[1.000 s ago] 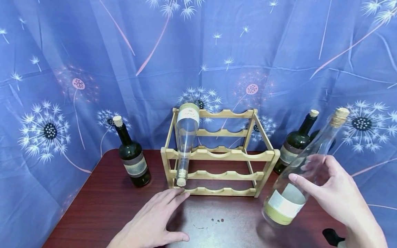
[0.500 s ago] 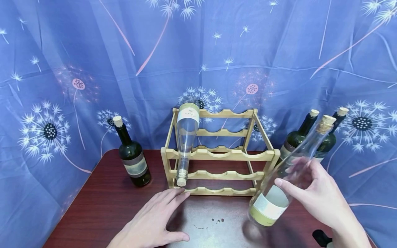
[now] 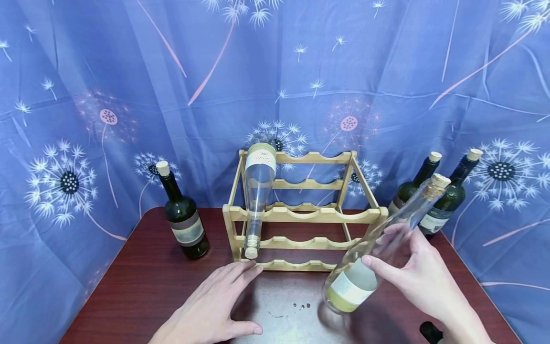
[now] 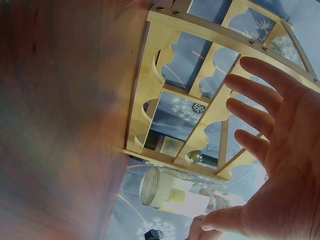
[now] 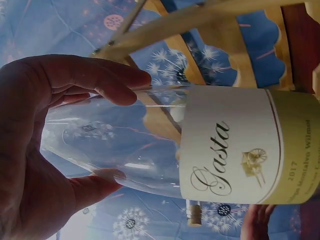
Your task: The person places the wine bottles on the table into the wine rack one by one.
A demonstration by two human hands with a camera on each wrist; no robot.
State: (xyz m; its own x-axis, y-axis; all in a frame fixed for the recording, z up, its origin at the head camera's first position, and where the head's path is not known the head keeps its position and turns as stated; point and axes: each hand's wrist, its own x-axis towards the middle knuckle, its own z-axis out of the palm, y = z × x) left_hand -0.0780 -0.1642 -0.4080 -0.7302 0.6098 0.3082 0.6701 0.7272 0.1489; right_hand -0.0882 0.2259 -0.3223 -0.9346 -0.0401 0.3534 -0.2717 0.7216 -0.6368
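Observation:
My right hand grips a clear corked wine bottle round its shoulder. The bottle leans with its cork up to the right and its base low, in front of the rack's right end. Its white and green label reads "Gasta" in the right wrist view. My left hand is held with its fingers spread, near the front left foot of the wooden wine rack, and holds nothing. A second clear bottle lies in the rack's top left slot, its cork pointing toward me.
A dark green corked bottle stands left of the rack. Two more dark bottles stand at the right, one partly hidden by the held bottle; the farther right dark bottle shows its label. A black object is at the lower right. Blue curtain hangs behind.
My right hand has carried the clear bottle leftward toward the front of the rack, uncovering the dark bottle at the far right. My left hand has stayed in place.

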